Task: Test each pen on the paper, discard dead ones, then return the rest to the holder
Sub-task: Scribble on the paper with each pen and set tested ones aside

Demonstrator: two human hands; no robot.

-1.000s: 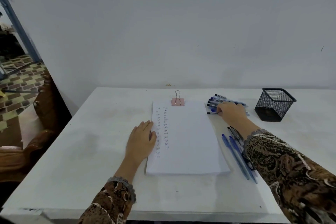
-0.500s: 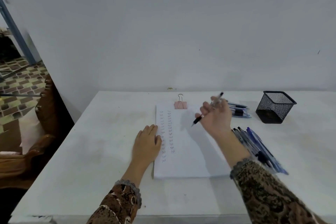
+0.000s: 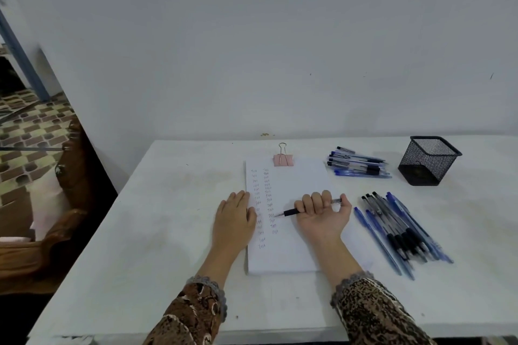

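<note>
**Black-gripped pen held low over the test sheet**

Black rubber and a clear barrel make up the pen (image 3: 291,212), which lies almost level across the paper (image 3: 297,179), its tip pointing left at the second column of small handwritten marks. Whether the tip touches the sheet cannot be told. The right hand (image 3: 322,216) holds it with the fingers (image 3: 316,200) curled tightly round the barrel and the thumb stretched out to the right beside the pen's rear end. The left hand (image 3: 234,221) lies flat, its fingers (image 3: 238,199) straight and together, gripping nothing; it rests on the surface (image 3: 154,232) with its inner side over the paper's left edge.

Two columns of marks run down the left part of the sheet, and a pink binder clip (image 3: 283,159) clamps its top edge. Just right of the paper, near the person, a heap of blue and black pens (image 3: 400,230) lies fanned on the surface. Farther back sits a second pile of pens (image 3: 358,166), beside the black mesh holder (image 3: 429,161), which stands upright at the far right. Both arms wear patterned brown sleeves (image 3: 196,314). A wooden chair (image 3: 70,176) stands left of the surface.
</note>
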